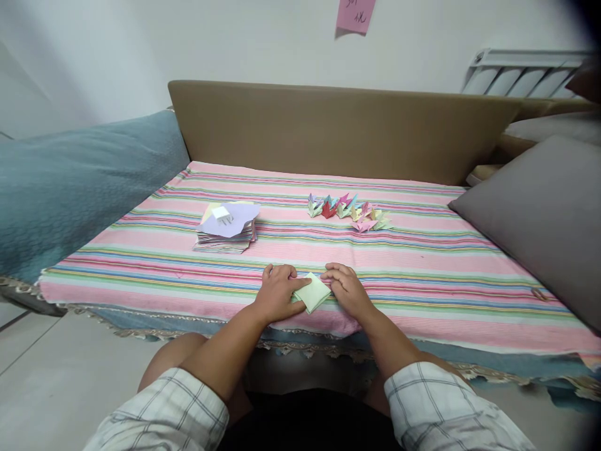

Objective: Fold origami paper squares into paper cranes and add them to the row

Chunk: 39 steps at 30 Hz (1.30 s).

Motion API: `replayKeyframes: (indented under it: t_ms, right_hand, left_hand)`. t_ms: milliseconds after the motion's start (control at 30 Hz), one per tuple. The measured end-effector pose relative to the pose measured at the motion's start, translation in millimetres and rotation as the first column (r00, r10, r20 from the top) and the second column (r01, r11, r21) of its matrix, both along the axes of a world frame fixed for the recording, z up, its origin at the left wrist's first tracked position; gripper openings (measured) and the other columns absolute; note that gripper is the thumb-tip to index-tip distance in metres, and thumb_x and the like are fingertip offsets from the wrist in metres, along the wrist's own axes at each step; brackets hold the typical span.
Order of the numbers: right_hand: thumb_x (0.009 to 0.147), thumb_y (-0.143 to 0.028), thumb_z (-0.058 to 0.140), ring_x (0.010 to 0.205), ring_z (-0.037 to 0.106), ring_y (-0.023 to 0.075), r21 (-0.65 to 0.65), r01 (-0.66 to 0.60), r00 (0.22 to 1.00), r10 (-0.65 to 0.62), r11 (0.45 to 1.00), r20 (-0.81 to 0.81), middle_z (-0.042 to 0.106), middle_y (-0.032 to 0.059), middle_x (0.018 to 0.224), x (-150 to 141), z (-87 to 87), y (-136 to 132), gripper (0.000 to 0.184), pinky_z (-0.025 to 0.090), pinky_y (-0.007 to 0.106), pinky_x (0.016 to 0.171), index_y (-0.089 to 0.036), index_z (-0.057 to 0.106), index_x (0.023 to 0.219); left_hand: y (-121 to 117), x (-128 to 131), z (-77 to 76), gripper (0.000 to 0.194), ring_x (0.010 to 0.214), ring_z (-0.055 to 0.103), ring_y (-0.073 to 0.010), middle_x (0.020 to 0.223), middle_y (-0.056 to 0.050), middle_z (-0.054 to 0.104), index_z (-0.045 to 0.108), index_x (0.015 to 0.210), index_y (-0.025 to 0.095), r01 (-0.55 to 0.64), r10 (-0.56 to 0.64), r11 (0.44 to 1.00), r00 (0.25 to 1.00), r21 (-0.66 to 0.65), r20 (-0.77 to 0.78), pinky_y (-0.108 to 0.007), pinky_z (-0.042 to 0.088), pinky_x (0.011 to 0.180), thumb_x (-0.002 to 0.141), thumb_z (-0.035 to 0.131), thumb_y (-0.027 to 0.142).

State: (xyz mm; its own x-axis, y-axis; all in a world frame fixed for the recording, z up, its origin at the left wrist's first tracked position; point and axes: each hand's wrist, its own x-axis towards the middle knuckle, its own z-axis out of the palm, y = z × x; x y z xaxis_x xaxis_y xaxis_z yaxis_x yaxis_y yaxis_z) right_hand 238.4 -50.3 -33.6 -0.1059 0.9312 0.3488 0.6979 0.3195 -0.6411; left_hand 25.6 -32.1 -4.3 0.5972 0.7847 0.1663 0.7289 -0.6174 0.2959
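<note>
The sofa bears a striped cloth, on it a paper stack and, farther right, folded paper birds. Near the cloth's front edge are the left hand, fingers holding green paper, and the right hand, fingers loosely bent; the folded paper lies between them.

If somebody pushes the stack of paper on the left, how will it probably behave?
The paper stack would probably slide apart, since its edges lie unevenly. The purple sheet on top looks floppy: its edge curves in a wave. The white block might slip off, as it seems only rested there.
</note>
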Motion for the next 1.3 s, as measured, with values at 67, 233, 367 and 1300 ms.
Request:
replayKeyframes:
  t_ms: [67, 233, 367, 1300]
  right_hand:
    - [0.087, -0.027, 0.041, 0.110, 0.048, 0.0219, -0.023, 0.025, 1.000, -0.025, 0.999, -0.012, 0.058, 0.0078, 0.113, 0, 2.5, -1, 0.029, 0.038, 0.042, 0.096, -0.022, 0.069, 0.091]
    - [0.078, -0.038, 0.059, 0.110, 0.047, 0.0256, 0.010, 0.075, 0.993, -0.076, 0.997, 0.095, 0.058, 0.0105, 0.114, -6, 5.3, -7, 0.024, 0.039, 0.043, 0.095, -0.021, 0.070, 0.089]
    - [0.078, -0.032, 0.059, 0.107, 0.049, 0.0258, 0.053, 0.085, 0.983, -0.093, 0.995, 0.160, 0.058, 0.0095, 0.115, -12, 2.8, -11, 0.021, 0.040, 0.045, 0.093, -0.023, 0.070, 0.093]
    - [0.082, -0.020, 0.048, 0.105, 0.049, 0.0245, 0.092, 0.128, 0.968, -0.145, 0.987, 0.204, 0.058, 0.0076, 0.114, -15, 1.6, 15, 0.029, 0.042, 0.042, 0.088, -0.026, 0.066, 0.105]
  left_hand:
    - [-1, 0, 0.9, 0.056, 0.106, 0.042, -0.0247, 0.104, -0.003, 0.047, 0.057, 0.117, 0.037, 0.006, -0.006, 1.000, 1.000, -0.007, -0.017, -0.050, 0.011, 0.103, 0.063, 0.069, 0.041]
    - [0, -1, 0.7, 0.063, 0.106, 0.042, -0.0253, 0.104, -0.003, 0.046, 0.056, 0.119, 0.036, 0.023, -0.023, 1.000, 0.999, -0.004, -0.031, -0.052, 0.011, 0.104, 0.059, 0.072, 0.047]
    - [3, -3, -0.3, 0.073, 0.108, 0.041, -0.0259, 0.106, -0.003, 0.046, 0.053, 0.121, 0.039, 0.036, -0.037, 0.999, 0.999, -0.034, -0.036, -0.053, 0.011, 0.104, 0.053, 0.077, 0.052]
    - [13, 22, 2.3, 0.030, 0.096, 0.045, -0.0230, 0.097, -0.005, 0.049, 0.065, 0.108, 0.032, -0.184, 0.185, 0.979, 0.983, 0.087, -0.004, -0.043, 0.031, 0.090, 0.080, 0.053, 0.028]
